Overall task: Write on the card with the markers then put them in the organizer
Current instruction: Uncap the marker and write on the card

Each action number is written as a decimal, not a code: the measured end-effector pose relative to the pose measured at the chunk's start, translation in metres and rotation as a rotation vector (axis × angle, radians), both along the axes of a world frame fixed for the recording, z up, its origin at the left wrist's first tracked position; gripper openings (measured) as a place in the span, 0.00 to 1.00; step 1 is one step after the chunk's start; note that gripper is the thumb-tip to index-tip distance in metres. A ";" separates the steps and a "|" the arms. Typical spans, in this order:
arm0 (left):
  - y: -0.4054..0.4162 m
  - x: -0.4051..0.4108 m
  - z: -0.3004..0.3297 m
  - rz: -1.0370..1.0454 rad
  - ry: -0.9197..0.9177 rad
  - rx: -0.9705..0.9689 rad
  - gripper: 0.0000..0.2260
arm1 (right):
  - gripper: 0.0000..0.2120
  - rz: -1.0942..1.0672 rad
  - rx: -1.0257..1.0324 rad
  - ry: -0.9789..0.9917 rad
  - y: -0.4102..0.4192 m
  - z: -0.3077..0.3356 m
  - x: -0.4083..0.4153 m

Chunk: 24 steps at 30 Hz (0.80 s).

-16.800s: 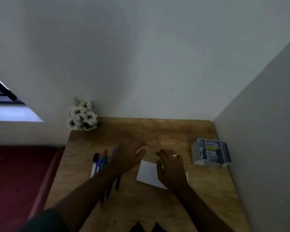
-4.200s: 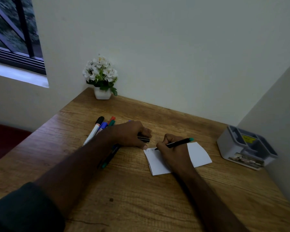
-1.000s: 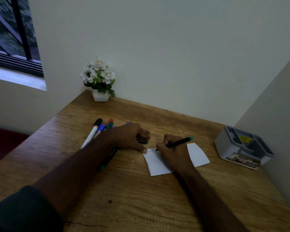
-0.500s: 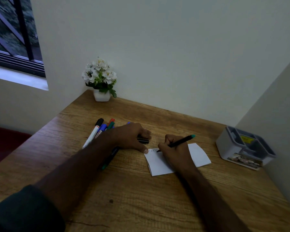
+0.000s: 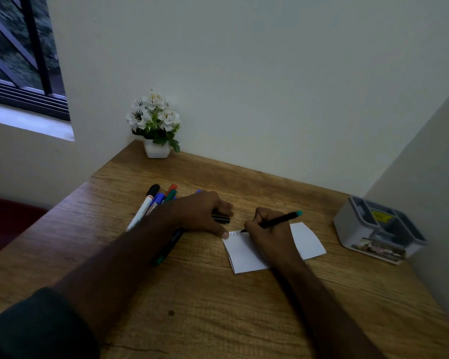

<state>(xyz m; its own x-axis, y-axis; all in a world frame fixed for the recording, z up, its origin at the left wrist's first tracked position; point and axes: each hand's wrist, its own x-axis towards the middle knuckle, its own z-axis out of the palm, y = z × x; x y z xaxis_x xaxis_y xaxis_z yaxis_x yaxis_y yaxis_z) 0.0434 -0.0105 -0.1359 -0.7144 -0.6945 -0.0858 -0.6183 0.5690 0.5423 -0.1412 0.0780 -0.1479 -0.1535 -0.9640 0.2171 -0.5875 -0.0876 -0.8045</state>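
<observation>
A: Head view, the only one. Right hand (image 5: 271, 235) has its grip closed around the green-ended marker (image 5: 279, 220), tip down on the top left corner of the card (image 5: 306, 242). A few small marks there, too small to read.

B: Left hand?

A: Left hand (image 5: 201, 212) lies beside the card, grip closed on a black cap (image 5: 221, 219), thumb tip pressing the card's corner. The card sits mid tabletop (image 5: 218, 320), half hidden under the writing hand.

B: Risks?

A: Card is light and looks folded. One thumb pins it. If that lifts mid-stroke, I'd expect the card to skid or pivot and the line to smear. Heel of the right hand rests on the card too, so it could drag through wet ink.

B: Other markers?

A: Cluster of spare markers (image 5: 154, 200) lies under and beyond the left forearm; one dark marker (image 5: 169, 244) sticks out nearer us. A forearm shift could roll them toward the table's left edge.

B: Organizer?

A: Grey organizer (image 5: 379, 229) is at the right, against the side wall, well apart from the card. Compartments look narrow, and one holds something already. An uncapped marker dropped in would mark the plastic, so cap first.
</observation>
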 end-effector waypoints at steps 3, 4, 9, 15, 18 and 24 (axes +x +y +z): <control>0.000 0.001 0.000 0.007 -0.002 -0.005 0.31 | 0.09 0.006 0.015 0.036 -0.001 -0.001 0.001; 0.000 0.001 0.000 0.009 -0.001 -0.005 0.31 | 0.09 -0.001 0.016 0.043 -0.001 -0.001 0.001; 0.000 0.000 0.000 0.005 -0.008 -0.003 0.30 | 0.10 -0.032 -0.007 0.003 -0.001 -0.001 -0.001; 0.000 0.001 -0.001 0.005 -0.007 -0.007 0.31 | 0.11 -0.015 -0.014 0.027 -0.001 -0.003 -0.001; 0.001 0.001 0.001 0.001 -0.007 0.000 0.31 | 0.10 -0.048 -0.031 0.022 -0.002 -0.002 -0.003; 0.002 0.000 0.001 0.000 -0.015 -0.019 0.30 | 0.11 -0.012 -0.004 0.009 0.001 -0.003 -0.001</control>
<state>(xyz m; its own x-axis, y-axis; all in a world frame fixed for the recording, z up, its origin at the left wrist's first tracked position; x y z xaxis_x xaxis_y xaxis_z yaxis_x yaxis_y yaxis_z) 0.0435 -0.0088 -0.1346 -0.7129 -0.6963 -0.0834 -0.6264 0.5788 0.5222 -0.1423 0.0786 -0.1504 -0.1635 -0.9612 0.2223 -0.5956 -0.0834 -0.7990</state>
